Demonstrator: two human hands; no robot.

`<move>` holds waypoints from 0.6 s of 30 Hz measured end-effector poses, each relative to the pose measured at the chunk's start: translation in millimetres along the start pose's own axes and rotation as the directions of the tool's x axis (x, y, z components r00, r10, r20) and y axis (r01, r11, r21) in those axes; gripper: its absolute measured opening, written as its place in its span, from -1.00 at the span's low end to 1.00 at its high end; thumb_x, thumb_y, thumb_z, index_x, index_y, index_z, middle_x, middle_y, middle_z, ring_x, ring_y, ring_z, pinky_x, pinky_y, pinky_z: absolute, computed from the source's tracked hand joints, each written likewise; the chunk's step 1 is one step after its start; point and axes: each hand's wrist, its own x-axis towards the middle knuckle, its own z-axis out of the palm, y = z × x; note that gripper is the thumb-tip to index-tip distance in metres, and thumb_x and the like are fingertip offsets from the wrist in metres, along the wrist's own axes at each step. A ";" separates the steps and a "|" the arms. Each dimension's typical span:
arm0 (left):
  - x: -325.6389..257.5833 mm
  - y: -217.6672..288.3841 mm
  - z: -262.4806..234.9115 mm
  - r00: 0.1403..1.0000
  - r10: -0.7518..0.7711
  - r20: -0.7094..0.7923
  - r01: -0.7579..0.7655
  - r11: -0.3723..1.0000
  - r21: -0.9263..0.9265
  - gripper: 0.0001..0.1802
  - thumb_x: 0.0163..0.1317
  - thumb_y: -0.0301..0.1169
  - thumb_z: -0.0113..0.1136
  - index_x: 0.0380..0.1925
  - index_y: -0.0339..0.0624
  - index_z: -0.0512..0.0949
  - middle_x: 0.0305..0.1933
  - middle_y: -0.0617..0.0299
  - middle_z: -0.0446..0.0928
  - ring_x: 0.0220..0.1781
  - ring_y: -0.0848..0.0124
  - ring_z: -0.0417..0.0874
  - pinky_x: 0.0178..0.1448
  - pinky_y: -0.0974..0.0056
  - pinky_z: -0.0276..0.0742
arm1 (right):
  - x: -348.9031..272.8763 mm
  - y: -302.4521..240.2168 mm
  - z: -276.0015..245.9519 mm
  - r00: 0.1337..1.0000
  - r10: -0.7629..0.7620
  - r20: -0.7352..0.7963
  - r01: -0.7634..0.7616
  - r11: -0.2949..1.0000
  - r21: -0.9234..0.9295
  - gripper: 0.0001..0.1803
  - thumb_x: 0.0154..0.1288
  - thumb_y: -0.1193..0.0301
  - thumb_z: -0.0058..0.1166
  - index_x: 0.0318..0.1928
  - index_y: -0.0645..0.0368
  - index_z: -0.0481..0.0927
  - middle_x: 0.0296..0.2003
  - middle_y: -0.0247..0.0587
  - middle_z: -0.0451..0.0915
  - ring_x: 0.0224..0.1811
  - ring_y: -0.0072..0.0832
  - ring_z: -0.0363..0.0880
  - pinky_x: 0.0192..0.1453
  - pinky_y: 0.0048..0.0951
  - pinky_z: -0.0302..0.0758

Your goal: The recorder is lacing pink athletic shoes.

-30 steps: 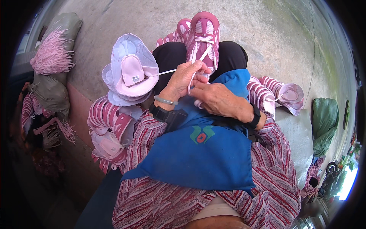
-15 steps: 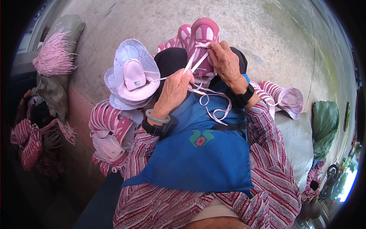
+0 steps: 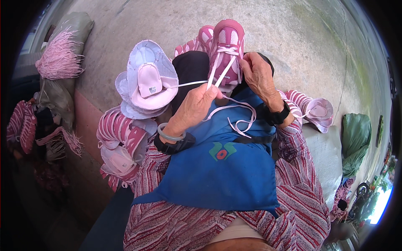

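Observation:
A pink sneaker (image 3: 227, 46) with white laces rests on my knees, toe pointing away from me. My left hand (image 3: 193, 108) pinches one white lace (image 3: 217, 75) and holds it taut just below the shoe. My right hand (image 3: 260, 75) grips the shoe's right side near the ankle opening. Loose loops of lace (image 3: 236, 117) trail over my blue apron (image 3: 222, 167). A second pink shoe (image 3: 205, 35) peeks out just left of the first.
A pale lilac hat (image 3: 148, 85) lies on the concrete to my left, above striped pink cloth pieces (image 3: 119, 142). A pink fringed bundle (image 3: 58, 60) sits on a grey sack at far left. A striped hat (image 3: 312, 111) and a green bag (image 3: 355, 140) lie right.
Both hands lifted from my lap up to the shoe. The right hand moved onto the shoe's side, and the left hand drew the lace out straight.

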 end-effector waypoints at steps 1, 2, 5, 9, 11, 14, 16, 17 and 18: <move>0.3 3.7 2.0 1.000 -0.001 -0.004 0.001 1.000 0.003 -0.62 0.38 -0.18 -0.16 -0.34 -0.30 0.47 -0.56 0.14 0.44 -0.56 0.38 0.42 -0.40 0.32 0.35 | -3.3 -8.4 -6.2 1.000 -0.003 0.000 0.003 1.000 0.004 -0.71 0.31 0.27 -0.08 -0.31 0.29 0.49 -0.50 -0.06 0.54 -0.48 -0.33 0.54 -0.36 -0.40 0.46; -0.6 7.0 3.0 0.987 0.046 -0.153 -0.038 0.998 0.053 -0.66 0.36 -0.21 -0.13 -0.29 -0.29 0.46 -0.54 0.08 0.46 -0.53 0.33 0.48 -0.39 0.28 0.37 | -6.3 -22.2 -13.2 0.955 0.158 0.251 -0.196 0.971 0.134 -0.69 0.33 0.25 -0.11 -0.30 0.27 0.51 -0.51 -0.13 0.54 -0.48 -0.43 0.54 -0.37 -0.43 0.46; -1.2 10.8 4.1 0.960 0.089 -0.264 -0.063 0.993 0.103 -0.74 0.33 -0.29 -0.07 -0.20 -0.29 0.42 -0.47 -0.03 0.52 -0.44 0.21 0.60 -0.37 0.20 0.42 | -14.6 -32.6 -14.9 0.740 0.264 0.619 -0.504 0.827 0.250 -0.66 0.38 0.21 -0.17 -0.16 0.24 0.51 -0.44 -0.25 0.54 -0.39 -0.63 0.52 -0.30 -0.52 0.48; -0.4 1.5 21.0 0.995 0.088 -0.043 -0.071 0.951 0.300 -0.74 0.34 -0.30 -0.09 -0.26 -0.32 0.44 -0.55 0.06 0.50 -0.51 0.27 0.56 -0.37 0.18 0.44 | -23.3 -33.6 16.4 0.636 0.134 0.760 -0.770 0.180 0.612 -0.57 0.33 0.31 -0.14 0.12 0.29 0.32 -0.16 -0.08 0.51 -0.17 -0.47 0.53 -0.03 -0.44 0.47; 0.7 0.2 27.7 0.977 0.214 0.003 -0.213 0.976 -0.052 -0.65 0.37 -0.24 -0.10 -0.30 -0.33 0.51 -0.58 0.35 0.41 -0.55 0.52 0.40 -0.43 0.39 0.36 | -21.4 -41.6 16.6 0.633 -0.058 0.772 -0.768 -0.169 0.617 -0.50 0.29 0.36 -0.15 0.21 0.29 0.24 -0.13 -0.05 0.50 -0.10 -0.33 0.52 0.06 -0.35 0.45; -0.9 5.8 19.0 0.986 0.037 0.165 -0.007 0.984 -0.176 -0.63 0.38 -0.21 -0.13 -0.39 -0.28 0.52 -0.55 0.33 0.42 -0.62 0.59 0.38 -0.50 0.48 0.32 | -26.5 -25.2 16.6 0.671 -0.198 0.714 -0.736 -0.291 0.611 -0.38 0.22 0.37 -0.09 0.27 0.31 0.14 -0.12 -0.05 0.50 -0.05 -0.27 0.50 0.14 -0.31 0.40; -2.0 4.6 9.6 0.953 -0.091 0.288 0.158 0.963 -0.219 -0.64 0.38 -0.22 -0.13 -0.41 -0.27 0.51 -0.51 0.28 0.46 -0.65 0.60 0.38 -0.53 0.49 0.32 | -29.6 -14.4 11.9 0.706 -0.256 0.660 -0.706 -0.322 0.631 -0.35 0.20 0.36 -0.06 0.28 0.32 0.14 -0.13 -0.06 0.50 -0.05 -0.29 0.50 0.13 -0.33 0.40; -3.5 3.4 5.4 0.952 -0.092 0.292 0.177 0.943 -0.281 -0.63 0.38 -0.21 -0.12 -0.42 -0.27 0.51 -0.52 0.29 0.45 -0.65 0.64 0.38 -0.53 0.54 0.31 | -30.6 -10.8 7.7 0.721 -0.197 0.664 -0.690 -0.284 0.666 -0.47 0.24 0.36 -0.08 0.18 0.33 0.23 -0.27 -0.18 0.44 -0.21 -0.41 0.44 -0.01 -0.42 0.39; -5.0 1.4 0.3 0.950 -0.094 0.297 0.197 0.919 -0.342 -0.62 0.37 -0.20 -0.12 -0.43 -0.27 0.51 -0.53 0.31 0.44 -0.65 0.68 0.37 -0.53 0.59 0.31 | -31.7 -7.0 3.6 0.735 -0.137 0.664 -0.675 -0.243 0.697 -0.58 0.28 0.36 -0.09 0.09 0.35 0.32 -0.41 -0.31 0.39 -0.36 -0.52 0.38 -0.16 -0.50 0.37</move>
